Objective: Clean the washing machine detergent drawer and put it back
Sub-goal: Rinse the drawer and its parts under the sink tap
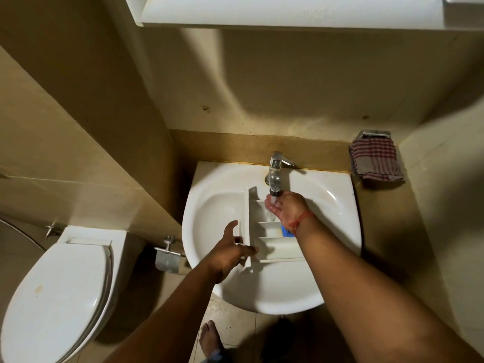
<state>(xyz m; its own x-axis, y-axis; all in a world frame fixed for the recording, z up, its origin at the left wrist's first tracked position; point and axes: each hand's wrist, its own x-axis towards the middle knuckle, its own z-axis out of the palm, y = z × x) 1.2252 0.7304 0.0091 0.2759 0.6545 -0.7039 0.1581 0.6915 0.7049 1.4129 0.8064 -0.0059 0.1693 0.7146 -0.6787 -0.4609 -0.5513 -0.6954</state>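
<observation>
The white detergent drawer (pixel 269 241) lies inside the white sink (pixel 217 205), its compartments facing up and a small blue piece at its right side. My left hand (pixel 230 251) grips the drawer's front panel at the left, thumb on one side and fingers on the other. My right hand (pixel 284 208) is held palm up under the chrome tap (pixel 275 176), fingers relaxed, just above the drawer's far compartments. Water runs from the spout onto that hand. A red thread is tied round my right wrist.
A closed white toilet (pixel 56 297) stands at the left. A metal paper holder (pixel 167 258) is fixed beside the sink. A red-striped cloth (pixel 375 159) hangs on a holder at the right wall. A white cabinet (pixel 288 11) juts out overhead. My bare foot (pixel 209 339) is below the sink.
</observation>
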